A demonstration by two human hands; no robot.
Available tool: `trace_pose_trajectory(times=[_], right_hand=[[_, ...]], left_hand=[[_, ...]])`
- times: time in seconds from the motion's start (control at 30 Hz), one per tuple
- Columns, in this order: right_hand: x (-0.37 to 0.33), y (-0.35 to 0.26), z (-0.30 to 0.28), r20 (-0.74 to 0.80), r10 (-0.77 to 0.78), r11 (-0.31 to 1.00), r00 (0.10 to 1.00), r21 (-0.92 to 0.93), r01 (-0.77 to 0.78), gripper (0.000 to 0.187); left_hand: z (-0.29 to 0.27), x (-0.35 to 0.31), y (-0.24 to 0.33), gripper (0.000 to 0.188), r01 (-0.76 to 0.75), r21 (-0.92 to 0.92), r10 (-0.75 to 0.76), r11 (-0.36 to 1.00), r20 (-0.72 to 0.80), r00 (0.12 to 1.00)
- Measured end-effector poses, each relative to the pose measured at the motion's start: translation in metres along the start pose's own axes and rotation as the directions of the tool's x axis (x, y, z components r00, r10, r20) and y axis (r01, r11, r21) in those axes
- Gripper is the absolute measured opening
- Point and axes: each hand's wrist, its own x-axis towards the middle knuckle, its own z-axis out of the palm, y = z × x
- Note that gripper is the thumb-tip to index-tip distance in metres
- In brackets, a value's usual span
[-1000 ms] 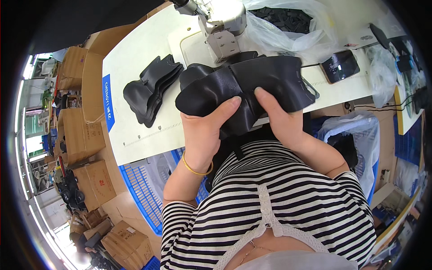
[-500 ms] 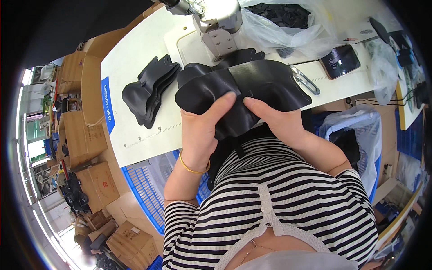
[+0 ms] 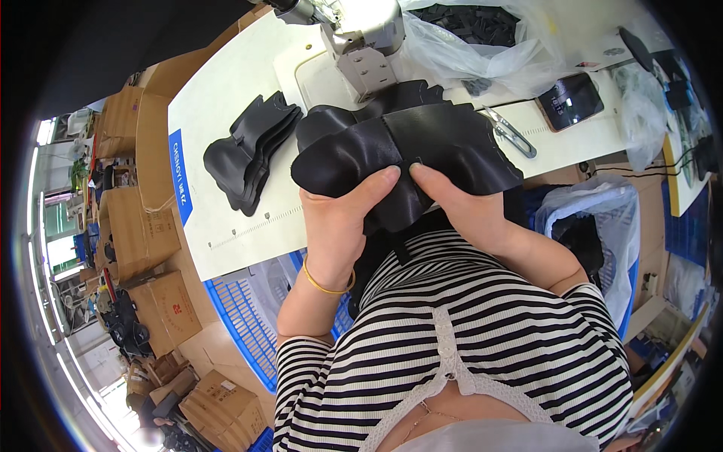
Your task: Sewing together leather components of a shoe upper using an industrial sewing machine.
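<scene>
Between my two hands is a black leather-like piece (image 3: 444,135) with a seam across its middle and notched edges. My left hand (image 3: 339,215) grips its near left side, thumb pressed on top by the seam. From the right, my right hand (image 3: 467,207) does the same, its thumb tip close to the other. The fingers of both hands are hidden under the material. Another black piece (image 3: 407,96) shows just beyond it, below the sewing machine head (image 3: 369,64). To the left on the table lies a small stack of similar black pieces (image 3: 245,151).
Thread snips (image 3: 512,135) and a dark phone (image 3: 570,103) lie right of my hands on the white table (image 3: 233,245). Behind them sits a clear plastic bag (image 3: 520,64) of black scraps. Blue baskets (image 3: 245,331) stand below the table edge; cardboard boxes (image 3: 162,309) fill the left.
Both thumbs have shifted slightly on the black piece, and its far right edge has turned to show more of its notches. My grip stays on it.
</scene>
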Motion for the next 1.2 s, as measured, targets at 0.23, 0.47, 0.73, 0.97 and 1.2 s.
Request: trace_pose_trajectory(times=[0.23,0.47,0.73,0.97,1.2], right_hand=[[-0.0005,-0.0014,0.0002,-0.04,0.081,0.994,0.996,0.071,-0.078,0.022],[0.0002,-0.0007,-0.0005,-0.038,0.055,0.998,0.998,-0.02,-0.056,0.027],[0.0017,-0.003,0.0,-0.021,-0.017,1.0,1.0,-0.026,0.016,0.029],[0.003,-0.003,-0.0003,-0.056,-0.046,0.999,0.997,-0.014,0.045,0.023],[0.0001,0.0016,-0.0038,-0.014,-0.021,0.999,1.0,-0.031,0.021,0.029]], left_hand=[[-0.0023,-0.0005,-0.0005,0.044,0.038,0.018,-0.038,0.999,0.027,0.999],[-0.0025,-0.0019,-0.0044,0.04,0.008,0.056,-0.009,0.998,0.025,1.0],[-0.0005,-0.0052,0.0007,0.036,0.054,-0.054,-0.056,0.997,-0.03,0.998],[0.0036,-0.0014,0.0033,0.034,0.058,0.001,-0.058,0.998,-0.011,0.998],[0.0034,-0.0007,0.0026,0.033,0.074,0.003,-0.074,0.997,-0.004,0.997]])
